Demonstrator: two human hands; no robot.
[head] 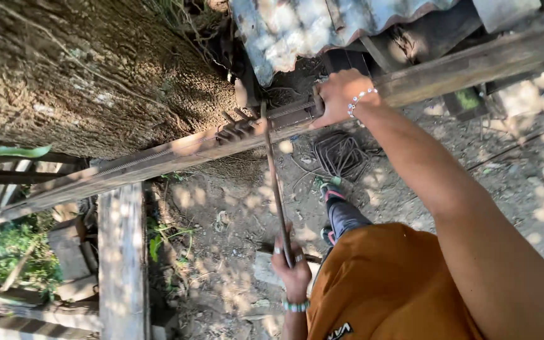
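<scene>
Two hands work one rod (pixel 276 189): I see my left hand (pixel 292 264) clamped on its lower end, axis toward twelve o'clock; right hand (pixel 341 94) grips the beam (pixel 158 160).

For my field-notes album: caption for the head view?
Left hand grips a thin steel rod while right hand presses on a wooden beam beside a tree trunk.

Orange shirt (pixel 385 283), beaded bracelets on both wrists, finger rings, dark trousers

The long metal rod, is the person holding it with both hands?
No, only the left hand grips the metal rod; the right hand rests on the wooden beam.
</scene>
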